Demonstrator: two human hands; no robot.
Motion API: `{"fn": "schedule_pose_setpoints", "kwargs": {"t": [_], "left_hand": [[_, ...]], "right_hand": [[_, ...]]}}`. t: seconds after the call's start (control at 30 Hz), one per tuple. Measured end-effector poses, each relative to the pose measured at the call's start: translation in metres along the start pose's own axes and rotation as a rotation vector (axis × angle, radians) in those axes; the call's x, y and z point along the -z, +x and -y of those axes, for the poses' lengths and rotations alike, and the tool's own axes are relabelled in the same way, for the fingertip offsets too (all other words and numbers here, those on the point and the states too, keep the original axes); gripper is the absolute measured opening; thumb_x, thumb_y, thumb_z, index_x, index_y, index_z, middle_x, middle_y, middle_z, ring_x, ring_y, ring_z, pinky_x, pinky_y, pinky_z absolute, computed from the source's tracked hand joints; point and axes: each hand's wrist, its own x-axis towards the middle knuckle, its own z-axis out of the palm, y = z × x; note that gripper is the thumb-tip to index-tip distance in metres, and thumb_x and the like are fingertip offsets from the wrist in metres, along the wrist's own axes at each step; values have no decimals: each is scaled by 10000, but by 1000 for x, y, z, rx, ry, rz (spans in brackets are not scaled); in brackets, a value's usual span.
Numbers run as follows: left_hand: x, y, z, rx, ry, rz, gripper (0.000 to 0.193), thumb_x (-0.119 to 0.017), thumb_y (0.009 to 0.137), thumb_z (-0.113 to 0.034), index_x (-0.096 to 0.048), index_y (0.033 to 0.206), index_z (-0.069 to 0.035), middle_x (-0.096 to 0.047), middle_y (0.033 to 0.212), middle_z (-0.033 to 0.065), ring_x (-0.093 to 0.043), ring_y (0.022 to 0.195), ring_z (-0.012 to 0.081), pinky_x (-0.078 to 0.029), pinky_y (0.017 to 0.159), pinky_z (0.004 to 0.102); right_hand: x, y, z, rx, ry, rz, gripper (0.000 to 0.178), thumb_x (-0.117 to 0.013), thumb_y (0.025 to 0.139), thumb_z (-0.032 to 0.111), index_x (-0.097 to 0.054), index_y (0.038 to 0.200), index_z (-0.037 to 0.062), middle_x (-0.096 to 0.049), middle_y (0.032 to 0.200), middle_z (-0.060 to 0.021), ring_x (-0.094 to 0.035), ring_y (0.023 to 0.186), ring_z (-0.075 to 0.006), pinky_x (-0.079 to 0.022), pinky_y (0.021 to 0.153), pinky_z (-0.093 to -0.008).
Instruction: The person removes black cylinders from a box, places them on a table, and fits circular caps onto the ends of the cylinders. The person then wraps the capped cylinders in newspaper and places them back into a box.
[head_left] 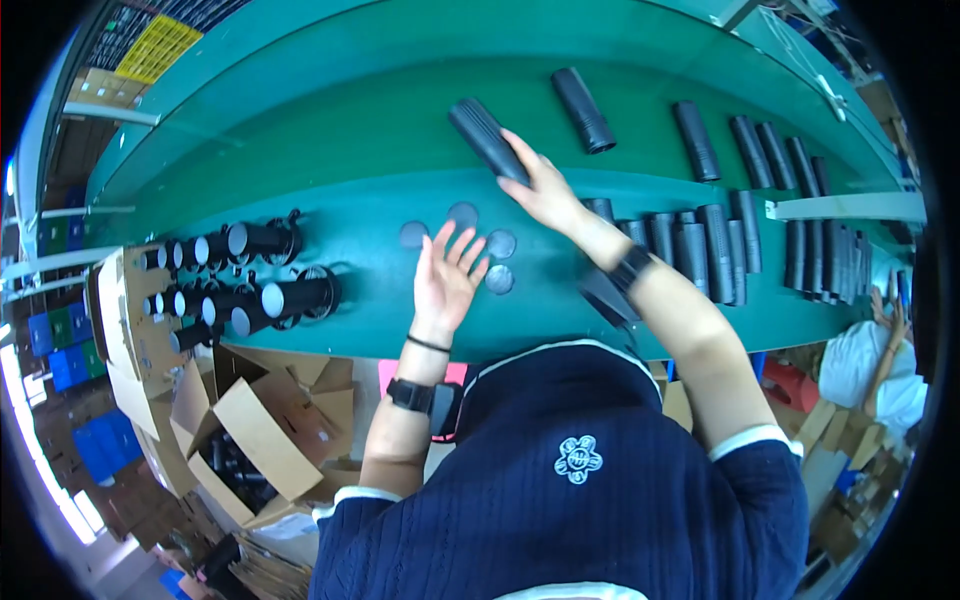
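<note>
My right hand (545,190) is closed around the near end of a black ribbed tube (482,132), which slants over the green work surface. My left hand (450,275) is open, palm turned up and fingers spread. Around its fingers are several flat dark discs: one disc (463,214) is just beyond the fingertips, another disc (413,235) to the left, and two discs, an upper one (501,243) and a lower one (500,279), to the right. Whether the fingertips touch the farthest disc I cannot tell. Another ribbed tube (583,110) rests farther off, right of the held one.
Rows of black tubes (715,250) stretch along the right side. At left stand black cylinders with round grey ends (255,240). Open cardboard boxes (265,430) are below the table's left edge. A metal bar (830,207) juts in at right, near another person's arm (885,350).
</note>
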Motion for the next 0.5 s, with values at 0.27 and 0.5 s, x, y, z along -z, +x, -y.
{"fn": "schedule_pose_setpoints", "kwargs": {"t": [0.27, 0.5], "left_hand": [[21, -4, 16, -27, 204, -180, 353, -512, 959, -296, -520, 1222, -60, -583, 1207, 125, -563, 1077, 240, -450, 897, 374], [16, 18, 23, 62, 313, -140, 317, -506, 965, -239, -525, 1221, -53, -605, 1159, 125, -585, 1049, 236, -459, 881, 345]], "right_hand": [[-36, 97, -62, -197, -655, 72, 819, -637, 868, 339, -128, 1508, 365, -396, 1263, -292, -474, 1106, -458, -420, 934, -547], [97, 6, -32, -376, -913, 88, 711, -627, 777, 623, -531, 1318, 172, -657, 1132, -115, -497, 1129, -329, -313, 921, -475]]}}
